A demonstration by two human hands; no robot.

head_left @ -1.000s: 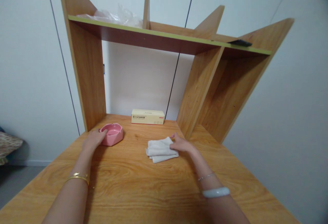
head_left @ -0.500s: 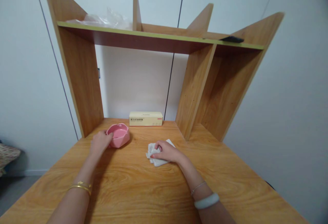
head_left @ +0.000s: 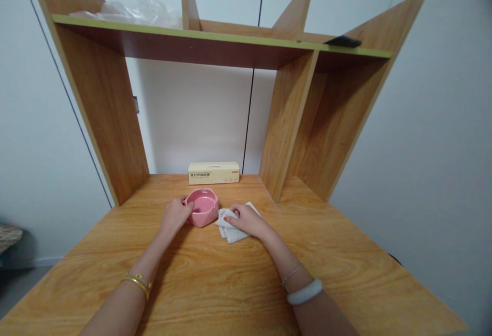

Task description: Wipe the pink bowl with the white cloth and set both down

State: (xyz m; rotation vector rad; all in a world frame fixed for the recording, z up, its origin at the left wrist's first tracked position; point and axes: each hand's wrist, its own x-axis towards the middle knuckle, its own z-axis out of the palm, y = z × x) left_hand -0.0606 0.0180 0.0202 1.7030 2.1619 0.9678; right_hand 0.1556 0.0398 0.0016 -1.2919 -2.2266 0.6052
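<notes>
A pink faceted ashtray [head_left: 204,215] is on the desk left of centre, upright, its hollow facing up. My left hand [head_left: 179,215] grips its left wall, thumb over the rim and the other fingers partly hidden behind it. Just to the right, my right hand [head_left: 246,219] is closed on a crumpled, folded white cloth [head_left: 230,234] that lies on the desk. The cloth's left edge comes close to the ashtray; whether they touch I cannot tell.
Behind the ashtray a cream cling film box [head_left: 213,174] stands at the back of the wooden desk [head_left: 215,285]. A shelf unit [head_left: 215,49] rises over it, its upright panels at left and right. Clear plastic [head_left: 134,14] and a dark flat item [head_left: 343,42] lie on top.
My left hand has brought the ashtray to the right, nearer the cloth. The cloth is bunched differently under my right hand, which has moved little. The view has shifted slightly.
</notes>
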